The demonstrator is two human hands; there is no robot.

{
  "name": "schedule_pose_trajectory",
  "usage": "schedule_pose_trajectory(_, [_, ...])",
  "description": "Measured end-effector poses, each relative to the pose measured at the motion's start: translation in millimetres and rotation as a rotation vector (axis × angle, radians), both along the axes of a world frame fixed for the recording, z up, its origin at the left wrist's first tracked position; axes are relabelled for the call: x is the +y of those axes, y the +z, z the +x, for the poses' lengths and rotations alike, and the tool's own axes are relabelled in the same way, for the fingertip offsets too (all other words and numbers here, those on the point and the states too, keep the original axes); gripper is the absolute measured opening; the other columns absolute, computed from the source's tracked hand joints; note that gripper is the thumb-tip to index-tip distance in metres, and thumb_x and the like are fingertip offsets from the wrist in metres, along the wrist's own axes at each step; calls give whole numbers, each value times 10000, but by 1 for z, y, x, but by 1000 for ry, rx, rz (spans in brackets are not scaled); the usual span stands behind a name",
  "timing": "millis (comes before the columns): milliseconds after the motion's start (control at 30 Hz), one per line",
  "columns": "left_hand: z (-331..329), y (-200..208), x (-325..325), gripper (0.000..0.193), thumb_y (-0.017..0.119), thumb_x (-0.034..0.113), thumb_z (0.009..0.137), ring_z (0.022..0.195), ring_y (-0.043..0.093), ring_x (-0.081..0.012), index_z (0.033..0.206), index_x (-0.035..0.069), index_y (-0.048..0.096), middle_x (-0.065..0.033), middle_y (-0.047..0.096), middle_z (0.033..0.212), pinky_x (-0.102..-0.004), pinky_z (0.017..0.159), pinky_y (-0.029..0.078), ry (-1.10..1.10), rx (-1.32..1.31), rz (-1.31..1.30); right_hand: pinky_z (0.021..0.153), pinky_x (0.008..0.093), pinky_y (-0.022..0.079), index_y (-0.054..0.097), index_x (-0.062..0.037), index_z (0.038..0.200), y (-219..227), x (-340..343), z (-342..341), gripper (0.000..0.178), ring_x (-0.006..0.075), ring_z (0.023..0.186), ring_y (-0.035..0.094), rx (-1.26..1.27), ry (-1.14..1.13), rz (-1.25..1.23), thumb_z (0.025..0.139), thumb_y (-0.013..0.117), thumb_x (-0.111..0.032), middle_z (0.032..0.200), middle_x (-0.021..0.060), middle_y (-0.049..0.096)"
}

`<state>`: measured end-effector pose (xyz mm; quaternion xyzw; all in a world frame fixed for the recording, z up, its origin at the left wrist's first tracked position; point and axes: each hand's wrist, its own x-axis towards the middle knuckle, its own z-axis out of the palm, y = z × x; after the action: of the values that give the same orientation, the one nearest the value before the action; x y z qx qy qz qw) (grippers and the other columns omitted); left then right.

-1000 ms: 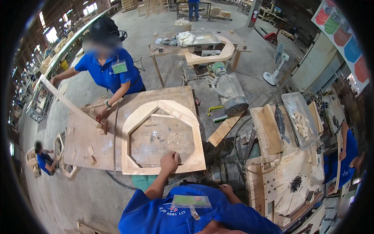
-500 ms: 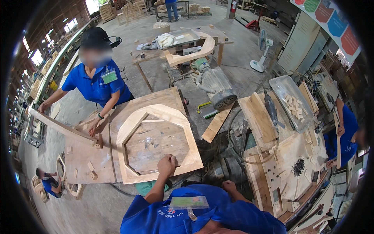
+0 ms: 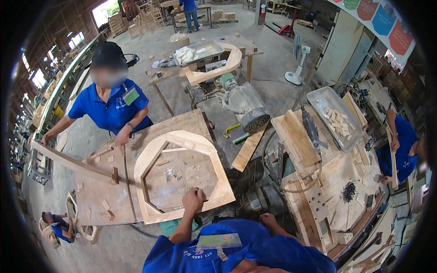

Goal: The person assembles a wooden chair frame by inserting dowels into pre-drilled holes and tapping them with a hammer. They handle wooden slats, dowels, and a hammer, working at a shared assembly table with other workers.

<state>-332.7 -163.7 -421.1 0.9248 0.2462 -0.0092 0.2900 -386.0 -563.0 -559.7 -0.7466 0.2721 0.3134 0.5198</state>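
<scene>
A pale wooden frame [image 3: 221, 175] with an angled, many-sided opening lies flat on the wooden tabletop [image 3: 182, 123] before me. My left hand [image 3: 193, 201] is closed, its knuckles up, over the frame's near side and the edge of its opening. Whatever its curled fingers may hold is hidden. Off to the right, my right hand [image 3: 269, 220] hangs close to my body beside the dark machinery under the benches. Its fingers look curled in, and I cannot make out anything in them.
Across the table a co-worker [image 3: 109, 98] grips a long wooden bar [image 3: 73, 161]. A motor [image 3: 248, 109] stands beyond the frame. The right bench carries a rotary power tool [image 3: 311, 129], a tray of wood pieces [image 3: 325, 98] and dark fasteners [image 3: 348, 192]. Another person [image 3: 403, 148] works there.
The co-worker's hand nearest the frame has lifted off the small block at the bar's end and moved back toward their body. The view has shifted slightly; my hands keep much the same pose.
</scene>
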Motion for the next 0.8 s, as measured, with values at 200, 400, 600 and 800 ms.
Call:
schedule_pose_trajectory(200, [1,-5,6,334,651,401,1011,946,744,-420,1095,92,747,-206,776,976,-524,856,567,8,-12,-25,636,339,553,764,-13,1058,8,6,8,263,169,723,697,-8,24,14,990,738,-266,864,86,757])
schedule_pose_trajectory(400, [-12,-13,18,315,619,365,998,952,735,-438,1060,93,763,-225,766,980,-550,853,571,17,-16,-20,726,360,566,801,-35,984,-11,4,8,320,154,801,733,-181,330,-93,998,700,-338,858,51,768])
schedule_pose_trajectory(600, [-28,-20,18,299,631,357,985,906,729,-435,998,86,757,-213,755,907,-562,817,562,91,-94,-51,717,337,544,801,-33,1010,-11,-5,17,277,160,804,697,-335,682,-164,988,704,-291,866,27,751])
schedule_pose_trajectory(800, [-26,-19,16,282,647,337,995,886,724,-438,1006,66,724,-209,748,892,-559,797,557,68,-94,-51,715,339,544,800,-31,1012,4,16,47,274,161,801,696,-236,794,-171,985,706,-287,868,29,751])
